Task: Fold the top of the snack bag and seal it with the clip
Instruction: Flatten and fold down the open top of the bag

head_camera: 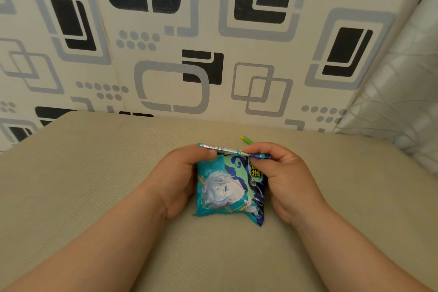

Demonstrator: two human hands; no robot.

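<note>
I am watching the snack bag [227,187] standing roughly upright on the beige cushioned seat [94,185], near its middle, with the patterned backrest [166,54] rising behind the bag. The left hand [180,178] is cupping the bag's left side, its fingers curled and pinching the left end of the top edge. The right hand [284,180] is closing round the bag's right side, thumb and fingers gripping the right end of that same edge. The top strip [233,150] is lying flat and narrow, silver inner film showing along it, so I am judging the fold as started, perhaps one turn in; how many turns I cannot tell. The clip [246,140] is lying on the seat just behind the bag, toward the backrest, only its green and yellow tip showing past the right hand's fingers. Neither hand is touching it. By my reading, folding is under way and sealing is all left: finish the roll, pin it with one hand, fetch the clip, clamp it over the fold.
</note>
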